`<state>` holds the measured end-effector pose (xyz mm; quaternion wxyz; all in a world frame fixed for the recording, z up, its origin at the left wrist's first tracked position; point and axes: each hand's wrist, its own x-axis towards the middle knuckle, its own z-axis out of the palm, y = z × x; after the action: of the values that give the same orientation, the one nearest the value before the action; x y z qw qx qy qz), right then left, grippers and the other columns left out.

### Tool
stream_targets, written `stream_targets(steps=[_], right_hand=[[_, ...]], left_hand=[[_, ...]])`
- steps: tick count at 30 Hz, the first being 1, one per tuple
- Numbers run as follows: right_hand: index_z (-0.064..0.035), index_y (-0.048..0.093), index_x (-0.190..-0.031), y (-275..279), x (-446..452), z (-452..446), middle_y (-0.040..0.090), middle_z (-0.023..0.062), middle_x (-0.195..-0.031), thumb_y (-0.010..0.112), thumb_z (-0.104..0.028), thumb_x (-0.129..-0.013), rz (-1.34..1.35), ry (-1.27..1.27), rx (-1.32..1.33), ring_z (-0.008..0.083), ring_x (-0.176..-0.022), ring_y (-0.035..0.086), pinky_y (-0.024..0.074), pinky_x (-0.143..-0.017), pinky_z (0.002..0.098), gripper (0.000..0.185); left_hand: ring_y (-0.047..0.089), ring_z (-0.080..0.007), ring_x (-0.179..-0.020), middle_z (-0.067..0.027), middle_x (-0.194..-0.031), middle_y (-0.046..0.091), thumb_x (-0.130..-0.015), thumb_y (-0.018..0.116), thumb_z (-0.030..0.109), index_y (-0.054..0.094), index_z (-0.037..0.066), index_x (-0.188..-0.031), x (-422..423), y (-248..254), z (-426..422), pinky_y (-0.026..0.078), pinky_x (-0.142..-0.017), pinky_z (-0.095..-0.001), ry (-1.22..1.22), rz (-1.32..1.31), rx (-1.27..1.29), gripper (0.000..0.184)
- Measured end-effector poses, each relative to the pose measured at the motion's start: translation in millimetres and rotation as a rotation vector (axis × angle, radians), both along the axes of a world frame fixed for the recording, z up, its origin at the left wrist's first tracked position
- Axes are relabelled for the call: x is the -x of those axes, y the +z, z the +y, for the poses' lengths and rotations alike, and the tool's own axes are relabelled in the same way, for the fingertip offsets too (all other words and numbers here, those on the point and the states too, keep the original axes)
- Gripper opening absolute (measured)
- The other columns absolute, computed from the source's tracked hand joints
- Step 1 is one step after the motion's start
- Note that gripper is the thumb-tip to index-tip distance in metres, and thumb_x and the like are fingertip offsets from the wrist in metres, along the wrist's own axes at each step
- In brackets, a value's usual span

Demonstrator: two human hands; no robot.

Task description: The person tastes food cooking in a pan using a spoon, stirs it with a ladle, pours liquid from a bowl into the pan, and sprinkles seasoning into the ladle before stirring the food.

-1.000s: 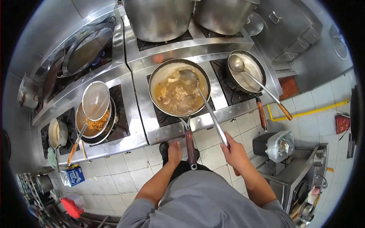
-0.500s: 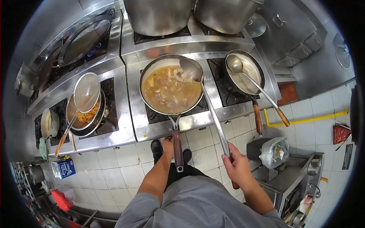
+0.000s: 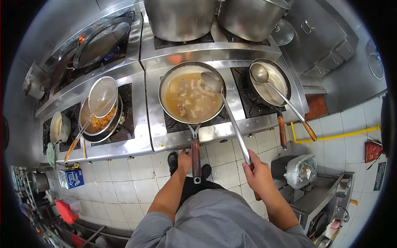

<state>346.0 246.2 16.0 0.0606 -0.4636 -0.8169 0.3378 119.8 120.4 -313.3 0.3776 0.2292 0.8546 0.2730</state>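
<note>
Ladle (image 3: 234,124) lowered back to broth (image 3: 178,91) by pan's (image 3: 188,67) far-right rim, grasped by right hand (image 3: 259,175); left hand (image 3: 185,160) near stove's (image 3: 178,144) front edge, grip can't be told.

Brightly lit, with glare on the steel; wide-lens distortion bends the dark-rimmed edges.

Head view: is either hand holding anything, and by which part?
The right hand holds the ladle by its handle, around where metal meets wood. Whether the left hand grips anything by the stove cannot be told.
</note>
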Motion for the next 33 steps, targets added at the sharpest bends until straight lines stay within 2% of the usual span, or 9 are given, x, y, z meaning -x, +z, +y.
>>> stream_targets(steps=[2,6,13,17,24,26,27,32,33], right_hand=[[-0.0004,0.05,-0.131,2,7,-2,0.061,0.0148,-0.065,0.061,-0.016,-0.092,0.004,0.01,-0.021,0.0264,-0.055,0.063,0.0492,-0.053,0.0378,0.044],[-0.0024,0.05,-0.131,16,14,-4,0.061,0.011,-0.066,0.058,-0.017,-0.094,0.106,-0.109,0.611,0.0217,-0.055,0.063,0.0498,-0.055,0.0368,0.041],[-0.0042,0.052,-0.133,-5,10,-1,0.064,0.0181,-0.069,0.06,-0.016,-0.091,0.089,0.028,0.006,0.034,-0.061,0.065,0.0511,-0.059,0.043,0.045],[-0.0047,0.046,-0.14,11,-4,9,0.065,0.0205,-0.074,0.061,-0.021,-0.091,-0.052,0.254,-0.231,0.0374,-0.068,0.067,0.0529,-0.063,0.0461,0.054],[-0.0104,0.035,-0.148,27,31,43,0.067,0.0214,-0.084,0.053,-0.024,-0.095,-0.579,0.466,-0.2,0.0356,-0.073,0.067,0.0535,-0.065,0.0484,0.057],[-0.0134,0.035,-0.149,18,27,63,0.067,0.0195,-0.081,0.051,-0.023,-0.097,-0.306,0.391,-0.044,0.0297,-0.063,0.066,0.0531,-0.06,0.0441,0.054],[-0.0145,0.035,-0.148,54,46,65,0.063,0.0141,-0.076,0.049,-0.024,-0.1,-0.31,0.17,0.371,0.0227,-0.052,0.059,0.0514,-0.053,0.0383,0.051],[-0.0176,0.038,-0.148,29,50,56,0.044,0.001,-0.062,0.047,-0.028,-0.102,-0.173,0.065,0.519,0.0139,-0.044,0.043,0.0414,-0.042,0.0308,0.049],[-0.0164,0.04,-0.147,25,51,56,0.042,0.0002,-0.062,0.046,-0.032,-0.102,-0.053,-0.043,0.862,0.0123,-0.044,0.04,0.0382,-0.042,0.029,0.048]], left_hand=[[0.066,-0.041,-0.093,-0.0233,-0.096,0.069,-0.094,0.056,0.036,0.065,-0.001,-0.107,5,0,-22,0.051,-0.081,-0.0454,0.009,0.081,-0.041,0.04],[0.066,-0.0423,-0.09,-0.022,-0.092,0.069,-0.098,0.05,0.029,0.067,0.0,-0.104,28,50,-72,0.051,-0.08,-0.0465,-0.002,0.056,-0.172,0.034],[0.065,-0.0354,-0.097,-0.0217,-0.101,0.068,-0.1,0.047,0.027,0.068,-0.001,-0.106,49,166,-131,0.049,-0.087,-0.0413,0.085,0.305,-0.171,0.035],[0.063,-0.0412,-0.093,-0.0241,-0.098,0.067,-0.099,0.051,0.023,0.068,-0.002,-0.101,54,196,-137,0.049,-0.085,-0.0465,0.053,0.359,-0.198,0.03],[0.06,-0.0395,-0.098,-0.0199,-0.1,0.067,-0.098,0.05,0.018,0.067,0.0,-0.099,54,202,-127,0.046,-0.089,-0.0459,-0.03,0.388,-0.301,0.025],[0.059,-0.039,-0.099,-0.0191,-0.1,0.067,-0.098,0.05,0.018,0.067,0.0,-0.099,56,204,-126,0.045,-0.09,-0.0457,-0.034,0.387,-0.31,0.024],[0.059,-0.0391,-0.099,-0.0191,-0.101,0.066,-0.098,0.051,0.018,0.067,0.001,-0.099,55,208,-124,0.045,-0.09,-0.0456,-0.014,0.363,-0.311,0.023],[0.059,-0.0392,-0.098,-0.019,-0.102,0.066,-0.098,0.051,0.017,0.067,0.001,-0.099,49,210,-127,0.045,-0.09,-0.0453,0.049,0.324,-0.347,0.022],[0.059,-0.0392,-0.098,-0.0189,-0.101,0.066,-0.098,0.052,0.017,0.067,0.001,-0.099,48,212,-131,0.045,-0.09,-0.0453,0.051,0.326,-0.34,0.022]])
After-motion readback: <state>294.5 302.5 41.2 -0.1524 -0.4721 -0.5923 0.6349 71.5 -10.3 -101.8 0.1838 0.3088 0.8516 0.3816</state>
